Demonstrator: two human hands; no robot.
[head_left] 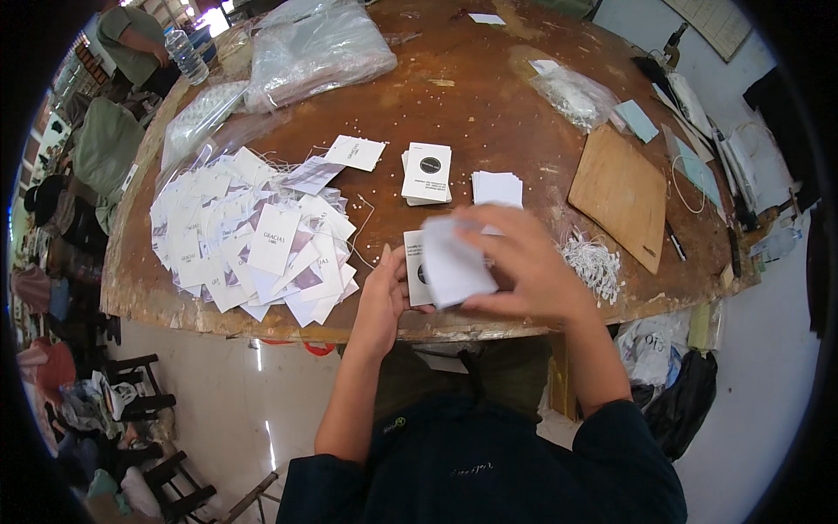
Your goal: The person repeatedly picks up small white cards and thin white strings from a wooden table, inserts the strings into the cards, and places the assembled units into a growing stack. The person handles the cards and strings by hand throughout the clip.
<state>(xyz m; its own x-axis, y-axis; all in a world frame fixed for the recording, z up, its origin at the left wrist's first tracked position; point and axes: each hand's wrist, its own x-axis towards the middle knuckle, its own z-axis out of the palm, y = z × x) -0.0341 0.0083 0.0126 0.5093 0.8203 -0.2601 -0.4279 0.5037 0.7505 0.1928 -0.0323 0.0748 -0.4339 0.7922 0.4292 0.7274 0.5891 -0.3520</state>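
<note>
My left hand [382, 293] is closed round the left edge of a white card with a black circle [414, 271]; its fingertips show beneath the lower edge. Blurred by motion, my right hand [528, 262] grips white cards [452, 262] between thumb and fingers, partly covering the left hand's card. Just beyond lie a stack of black-circle cards [427, 173] and a stack of plain white cards [497, 189]. To the left spreads a large heap of white printed tags with strings [253, 236]. A bundle of white strings [594, 267] rests right of my right hand.
A wooden board [618, 196] lies on the brown table [454, 96] at the right, near a pen [675, 240]. Clear plastic bags [319, 52] and a water bottle [185, 54] are at the far left. Another person [135, 44] stands beyond the table's left end.
</note>
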